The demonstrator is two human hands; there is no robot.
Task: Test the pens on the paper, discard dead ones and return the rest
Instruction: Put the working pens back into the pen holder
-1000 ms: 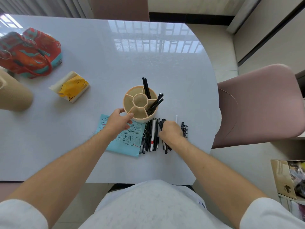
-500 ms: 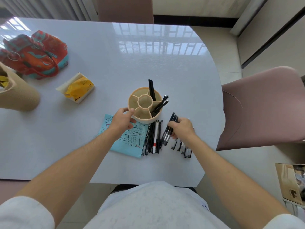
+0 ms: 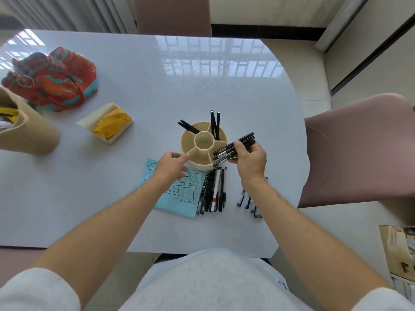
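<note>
The right hand (image 3: 249, 161) grips a bundle of black pens (image 3: 234, 147) over the beige compartmented holder (image 3: 203, 143), right of centre; the left hand (image 3: 171, 168), fingers loosely extended, apparently touches its rim. A pen could catch a divider, spilling the bundle.

Person wears a light grey-white short-sleeved top; sleeves end above the elbows, forearms bare, left hand (image 3: 169, 167) and right hand (image 3: 250, 161) ungloved.
</note>
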